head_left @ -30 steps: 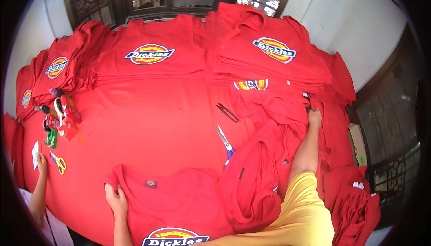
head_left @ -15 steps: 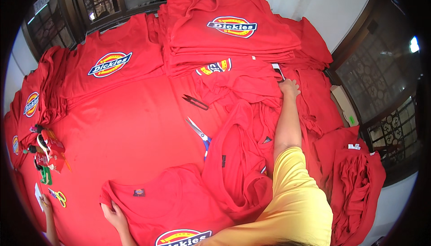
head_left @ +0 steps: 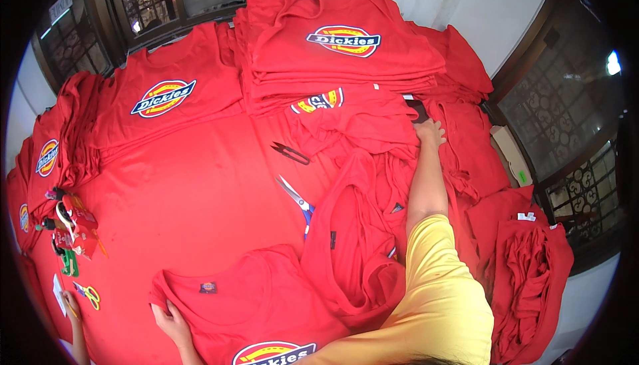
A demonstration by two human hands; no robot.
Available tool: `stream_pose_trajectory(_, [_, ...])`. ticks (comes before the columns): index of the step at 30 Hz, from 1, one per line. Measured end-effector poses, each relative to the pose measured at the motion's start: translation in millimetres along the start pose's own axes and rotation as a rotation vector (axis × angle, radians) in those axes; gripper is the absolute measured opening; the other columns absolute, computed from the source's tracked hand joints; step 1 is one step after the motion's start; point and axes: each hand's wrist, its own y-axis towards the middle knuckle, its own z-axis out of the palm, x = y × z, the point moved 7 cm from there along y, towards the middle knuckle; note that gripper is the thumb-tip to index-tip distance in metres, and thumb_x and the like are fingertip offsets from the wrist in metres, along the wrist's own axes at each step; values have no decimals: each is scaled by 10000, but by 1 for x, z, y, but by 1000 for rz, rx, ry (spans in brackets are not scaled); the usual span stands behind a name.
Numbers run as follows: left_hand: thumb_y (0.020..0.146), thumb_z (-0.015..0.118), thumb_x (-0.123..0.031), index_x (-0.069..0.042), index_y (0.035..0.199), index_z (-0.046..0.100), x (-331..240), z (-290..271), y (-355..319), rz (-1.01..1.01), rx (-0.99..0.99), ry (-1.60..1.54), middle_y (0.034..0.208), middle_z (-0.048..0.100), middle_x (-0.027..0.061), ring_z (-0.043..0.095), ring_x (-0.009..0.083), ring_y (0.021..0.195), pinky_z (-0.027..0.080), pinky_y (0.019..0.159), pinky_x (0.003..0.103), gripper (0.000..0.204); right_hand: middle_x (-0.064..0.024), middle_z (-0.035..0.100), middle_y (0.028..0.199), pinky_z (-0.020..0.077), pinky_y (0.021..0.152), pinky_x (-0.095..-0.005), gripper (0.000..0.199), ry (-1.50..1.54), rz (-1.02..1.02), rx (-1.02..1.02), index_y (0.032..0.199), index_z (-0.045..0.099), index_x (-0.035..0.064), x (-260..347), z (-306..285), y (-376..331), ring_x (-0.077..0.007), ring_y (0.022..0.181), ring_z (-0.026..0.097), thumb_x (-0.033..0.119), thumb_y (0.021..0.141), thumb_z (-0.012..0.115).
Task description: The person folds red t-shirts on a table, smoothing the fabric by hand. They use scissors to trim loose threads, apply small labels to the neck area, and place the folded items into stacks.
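L hand (head_left: 173,325): grips red shirt (head_left: 266,292) by edge, nr side of blue scissors (head_left: 305,205), prob. to keep neckline flat | R hand (head_left: 430,132): well R of scissors, at dark item (head_left: 417,110); grip: can't tell.

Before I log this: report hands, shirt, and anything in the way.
Left hand holding red shirt by its shoulder edge. Right hand outstretched at dark flat object, grip unclear. Blue-handled scissors between, clear of both hands.
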Motion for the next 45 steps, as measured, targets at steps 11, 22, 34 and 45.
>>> stream_pose_trajectory(11, [915,487,-13,98,1192,502,6,1,-2,7,4,8,1187,561,216,539,329,1097,396,946,376,298,-121,386,1341,367,967,-538,918,306,111,-161,1327,386,97,-11,-22,-12,-345,1256,376,472,598,800])
stream_pose_trajectory(22, [921,485,-31,111,1225,473,3,1,-1,-15,17,-6,1227,544,227,524,333,1131,382,971,372,336,-126,440,1224,410,887,-538,813,279,-127,-523,1263,424,93,0,-30,-12,-365,1125,440,345,599,819])
stream_pose_trajectory(34, [893,500,-1,98,1161,514,-4,0,1,-29,-7,-56,1163,558,231,533,362,1075,398,929,402,286,-114,463,1210,424,858,-510,802,126,-182,-577,1270,417,69,10,-37,-20,-328,1084,477,314,617,812])
stream_pose_trajectory(45, [891,506,-4,95,1155,526,-5,0,1,-21,-19,-43,1150,570,227,542,363,1069,403,921,403,283,-110,470,1175,424,859,-515,805,100,-157,-515,1266,416,81,10,-38,-22,-330,1090,478,326,613,817])
